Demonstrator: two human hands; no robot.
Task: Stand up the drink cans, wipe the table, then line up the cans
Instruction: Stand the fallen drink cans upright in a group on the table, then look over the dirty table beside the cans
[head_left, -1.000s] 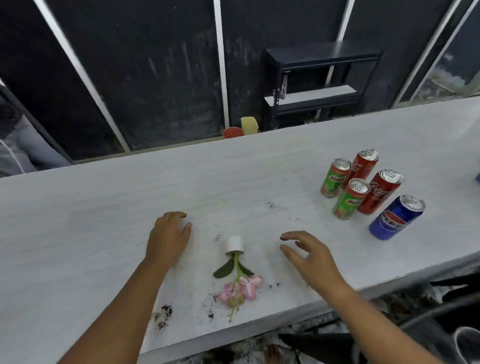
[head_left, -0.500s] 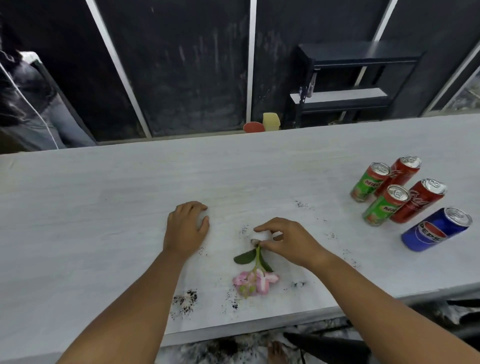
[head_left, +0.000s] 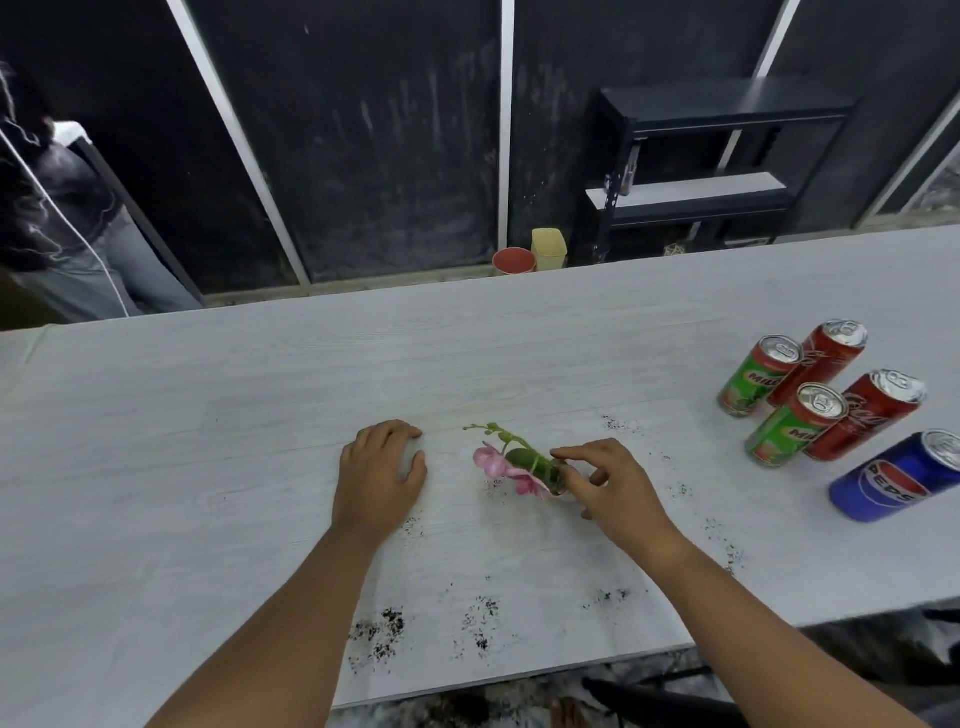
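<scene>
Several drink cans stand upright in a cluster at the right of the white table (head_left: 260, 415): two green Milo cans (head_left: 756, 376) (head_left: 792, 425), two red cola cans (head_left: 826, 358) (head_left: 867, 415) and a blue Pepsi can (head_left: 898, 478). My right hand (head_left: 608, 488) grips the small white pot of a pink artificial flower (head_left: 511, 462), lifting it with the stem tilted up to the left. My left hand (head_left: 382, 478) rests flat on the table, fingers together, holding nothing. Dark soil crumbs (head_left: 379, 634) lie scattered around and near the front edge.
A red cup (head_left: 513, 261) and a yellow cup (head_left: 548, 248) sit beyond the table's far edge. A black shelf unit (head_left: 717, 166) stands behind. A seated person (head_left: 57, 218) is at the far left. The table's front edge runs just below my forearms.
My right hand closed on the flower's pot and raised it from lying flat, swinging the blossoms from the near side up to the left. The left hand stayed put.
</scene>
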